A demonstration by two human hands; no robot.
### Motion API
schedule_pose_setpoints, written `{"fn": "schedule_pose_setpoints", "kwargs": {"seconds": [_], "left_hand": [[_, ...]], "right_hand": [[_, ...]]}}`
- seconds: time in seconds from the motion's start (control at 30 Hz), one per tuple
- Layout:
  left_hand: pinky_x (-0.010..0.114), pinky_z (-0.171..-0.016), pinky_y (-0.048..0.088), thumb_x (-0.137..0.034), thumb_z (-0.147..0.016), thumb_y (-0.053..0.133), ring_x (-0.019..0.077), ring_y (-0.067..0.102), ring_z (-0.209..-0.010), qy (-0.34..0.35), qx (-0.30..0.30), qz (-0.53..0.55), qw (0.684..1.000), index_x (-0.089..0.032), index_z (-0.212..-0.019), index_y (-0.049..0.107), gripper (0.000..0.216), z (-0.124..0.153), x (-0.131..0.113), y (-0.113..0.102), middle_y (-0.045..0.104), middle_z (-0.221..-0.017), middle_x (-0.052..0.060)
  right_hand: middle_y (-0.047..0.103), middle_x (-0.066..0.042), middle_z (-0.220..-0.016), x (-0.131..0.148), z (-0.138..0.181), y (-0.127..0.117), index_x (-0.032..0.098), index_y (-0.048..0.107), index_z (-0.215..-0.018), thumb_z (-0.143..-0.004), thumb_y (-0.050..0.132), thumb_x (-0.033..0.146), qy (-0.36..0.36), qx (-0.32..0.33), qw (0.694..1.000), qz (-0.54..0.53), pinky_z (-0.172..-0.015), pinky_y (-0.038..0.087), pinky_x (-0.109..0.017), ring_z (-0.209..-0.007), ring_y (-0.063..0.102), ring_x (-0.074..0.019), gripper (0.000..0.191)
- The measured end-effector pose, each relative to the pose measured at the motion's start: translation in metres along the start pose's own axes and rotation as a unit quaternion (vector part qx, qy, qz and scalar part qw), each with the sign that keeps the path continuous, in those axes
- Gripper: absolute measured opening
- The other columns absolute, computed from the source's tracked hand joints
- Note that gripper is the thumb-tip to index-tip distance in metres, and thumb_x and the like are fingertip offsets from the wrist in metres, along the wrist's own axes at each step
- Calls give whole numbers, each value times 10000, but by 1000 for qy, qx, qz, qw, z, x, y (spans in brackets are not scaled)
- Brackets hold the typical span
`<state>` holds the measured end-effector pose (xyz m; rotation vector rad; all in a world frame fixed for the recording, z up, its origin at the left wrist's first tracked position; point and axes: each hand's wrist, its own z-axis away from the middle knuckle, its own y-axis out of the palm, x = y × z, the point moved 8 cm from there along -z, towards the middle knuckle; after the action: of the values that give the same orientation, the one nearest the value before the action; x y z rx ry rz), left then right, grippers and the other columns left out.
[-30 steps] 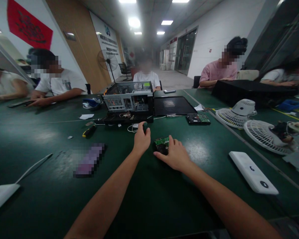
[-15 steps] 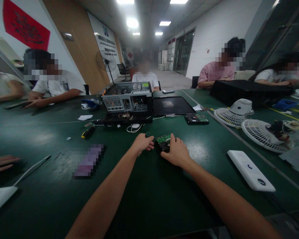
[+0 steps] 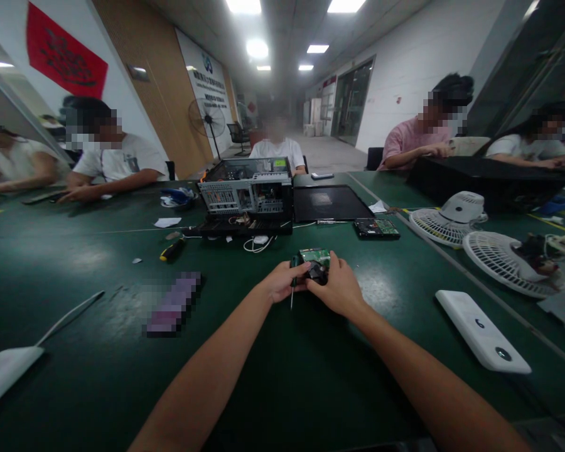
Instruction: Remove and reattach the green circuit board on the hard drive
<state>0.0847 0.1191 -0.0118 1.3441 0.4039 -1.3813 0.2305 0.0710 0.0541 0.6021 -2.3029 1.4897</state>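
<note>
A hard drive (image 3: 315, 256) with a green circuit board and a dark lower part is held over the table in front of me. My right hand (image 3: 341, 287) grips its right side, thumb on the near edge. My left hand (image 3: 280, 282) is closed round a screwdriver (image 3: 294, 263) with a dark green handle, its thin shaft pointing down toward me. The left fingers also touch the drive's left side. Another hard drive (image 3: 377, 228) lies farther back on the right.
An opened computer case (image 3: 245, 196) stands ahead, beside its black side panel (image 3: 332, 204). A yellow-black screwdriver (image 3: 171, 250) and a blurred-out purple object (image 3: 174, 302) lie left. White fan parts (image 3: 503, 260) and a white power bank (image 3: 483, 331) are right. Several people sit around the table.
My left hand has moved right to the hard drive, bringing the screwdriver with it, shaft now pointing down. The drive is tilted more toward me. Another person's hand at far left has left view.
</note>
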Motion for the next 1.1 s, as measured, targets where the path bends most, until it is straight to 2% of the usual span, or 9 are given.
{"fn": "schedule_pose_setpoints", "kwargs": {"seconds": [0.1,0.17,0.27,0.37,0.6,0.67,0.73,0.87,1.1], "left_hand": [[392,-870,608,-303,-808,849,199,725,-891,-1,6,32,999,-133,-1073,685,356,-3,1,-7,747,-1037,129],[386,-871,608,-301,-820,839,203,730,-900,0,6,45,999,-132,-1071,680,341,-3,0,-10,749,-1031,130],[375,-877,609,-289,-858,803,204,734,-917,13,5,64,998,-135,-1072,678,291,-2,-3,-9,751,-1045,132],[372,-889,608,-280,-887,771,209,732,-942,32,10,85,996,-130,-1065,681,249,-1,-6,-6,748,-1061,139],[331,-753,620,-325,-814,843,193,717,-829,96,-43,40,994,-134,-1024,697,319,-1,-27,-16,750,-1001,117],[324,-718,613,-349,-767,878,195,708,-804,130,-61,16,990,-129,-1005,710,365,2,-38,-21,748,-975,114],[331,-719,608,-366,-733,897,203,702,-818,159,-74,-11,984,-121,-983,725,390,5,-47,-25,745,-972,115],[287,-643,568,-410,-731,889,207,700,-815,165,-91,-74,979,-125,-994,742,415,8,-53,-31,746,-974,116],[239,-591,544,-425,-868,776,203,740,-812,111,-85,-34,990,-151,-1142,681,399,3,-41,-46,750,-1052,154]], "right_hand": [[621,-245,-1291,-14,-10,-3,116,502,-1405,-766,668,678,31,1,995,-97,-1013,463,-577,-1193,602,-398,867],[675,-199,-1223,-34,-17,-1,146,554,-1326,-804,615,707,112,18,971,-212,-970,511,-540,-1113,658,-347,769],[736,-149,-1094,-46,-18,19,164,621,-1166,-874,470,734,214,123,869,-429,-873,576,-464,-998,714,-292,658],[738,-173,-1107,-30,-8,34,147,635,-1123,-922,328,731,243,243,749,-566,-861,581,-476,-1031,713,-303,689],[629,-182,-1357,13,7,29,183,512,-1361,-977,249,674,199,315,598,-710,-1042,447,-616,-1266,590,-331,677],[599,-178,-1399,23,10,29,192,483,-1392,-984,272,660,190,327,541,-751,-1102,387,-615,-1290,570,-330,656],[580,-175,-1424,29,13,29,192,470,-1411,-976,295,670,188,334,508,-772,-1137,352,-593,-1301,562,-331,670],[597,-157,-1411,32,17,32,213,471,-1420,-963,327,679,202,337,508,-766,-1139,352,-549,-1305,562,-316,668],[600,-126,-1425,12,-1,9,249,526,-1375,-938,325,707,215,286,596,-719,-1100,407,-538,-1308,555,-306,664]]}}
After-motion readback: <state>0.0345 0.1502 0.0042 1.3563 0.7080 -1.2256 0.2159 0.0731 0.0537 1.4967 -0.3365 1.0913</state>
